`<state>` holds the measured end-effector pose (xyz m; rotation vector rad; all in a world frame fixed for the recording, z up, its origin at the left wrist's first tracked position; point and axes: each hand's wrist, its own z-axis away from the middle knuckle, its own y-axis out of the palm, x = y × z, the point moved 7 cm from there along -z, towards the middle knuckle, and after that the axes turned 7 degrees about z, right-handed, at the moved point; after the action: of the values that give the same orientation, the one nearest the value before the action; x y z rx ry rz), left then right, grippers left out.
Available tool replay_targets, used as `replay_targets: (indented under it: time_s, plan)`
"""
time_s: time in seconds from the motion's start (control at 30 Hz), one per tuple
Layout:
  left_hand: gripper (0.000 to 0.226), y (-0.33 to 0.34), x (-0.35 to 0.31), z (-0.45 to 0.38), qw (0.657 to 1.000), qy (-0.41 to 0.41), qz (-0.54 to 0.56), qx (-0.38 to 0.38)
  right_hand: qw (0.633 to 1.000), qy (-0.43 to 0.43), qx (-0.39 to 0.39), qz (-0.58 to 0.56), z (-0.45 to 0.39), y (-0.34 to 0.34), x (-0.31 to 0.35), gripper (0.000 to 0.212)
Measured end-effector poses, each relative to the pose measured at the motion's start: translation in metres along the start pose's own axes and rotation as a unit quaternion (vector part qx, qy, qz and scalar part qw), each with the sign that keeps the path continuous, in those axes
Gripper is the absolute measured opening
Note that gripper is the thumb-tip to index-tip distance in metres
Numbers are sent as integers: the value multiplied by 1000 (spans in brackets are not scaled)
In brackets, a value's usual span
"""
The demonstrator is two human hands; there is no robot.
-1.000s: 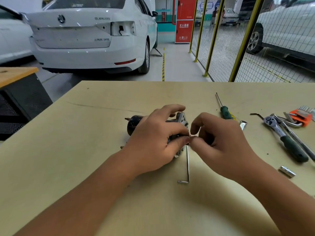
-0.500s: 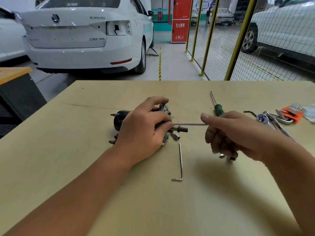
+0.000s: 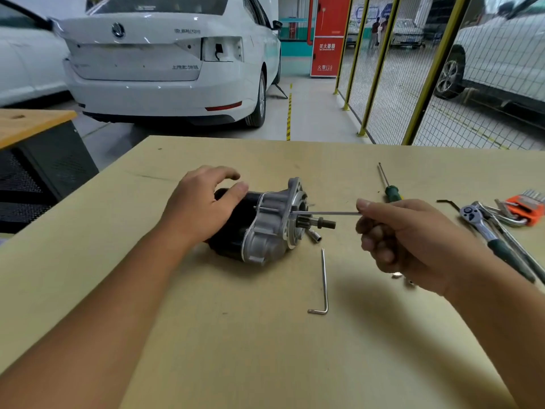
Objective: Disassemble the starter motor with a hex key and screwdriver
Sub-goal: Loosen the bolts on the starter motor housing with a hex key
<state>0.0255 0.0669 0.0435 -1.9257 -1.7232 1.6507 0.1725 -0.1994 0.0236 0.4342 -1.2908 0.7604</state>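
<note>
The starter motor lies on its side on the table, black body to the left, silver housing and pinion shaft to the right. My left hand rests on the black body with its fingers loose and partly lifted. My right hand pinches the end of a long thin bolt. The bolt runs level, and its far tip is still at the housing flange. An L-shaped hex key lies loose on the table in front of the motor. The green-handled screwdriver lies behind my right hand.
A small socket lies against the housing. At the right are a ratchet, loose hex keys and an orange hex key holder. Blurred small metal bits show under my right hand. The table ends at the back, with cars and a fence beyond.
My right hand went from twisting at the housing to drawing the long bolt out to the right. My left hand slid from the silver housing back onto the black body and loosened.
</note>
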Motion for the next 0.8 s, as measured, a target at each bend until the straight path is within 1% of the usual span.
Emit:
replay_targets:
  time_s: [0.07, 0.17, 0.3, 0.43, 0.5, 0.57, 0.63, 0.73, 0.8]
  plan:
    - [32, 6, 8, -1, 999, -11, 40, 28, 996, 38, -2, -82, 0, 8, -7, 35]
    - [27, 11, 8, -2, 998, -6, 62, 20, 983, 58, -10, -176, -1, 18, -15, 37]
    - [28, 14, 10, 1, 997, -17, 73, 15, 981, 52, -21, -185, -2, 19, -17, 40]
    - [36, 17, 7, 5, 999, -19, 50, 2, 981, 55, -18, -187, -3, 14, -14, 32]
    - [36, 19, 4, 7, 999, -20, 45, 6, 978, 71, -8, -195, -3, 12, -14, 32]
    - [29, 20, 2, 7, 999, -18, 30, 20, 968, 104, 24, -227, 0, 18, -15, 31]
    - [37, 23, 1, 8, 999, -16, -20, 47, 952, 131, 51, -270, 4, 25, -15, 32]
    - [53, 25, -5, 8, 991, -9, -113, 65, 926, 155, 62, -338, 8, 33, -15, 41]
    - [57, 26, -11, 7, 993, 16, -88, 70, 910, 161, 50, -378, 9, 36, -16, 47]
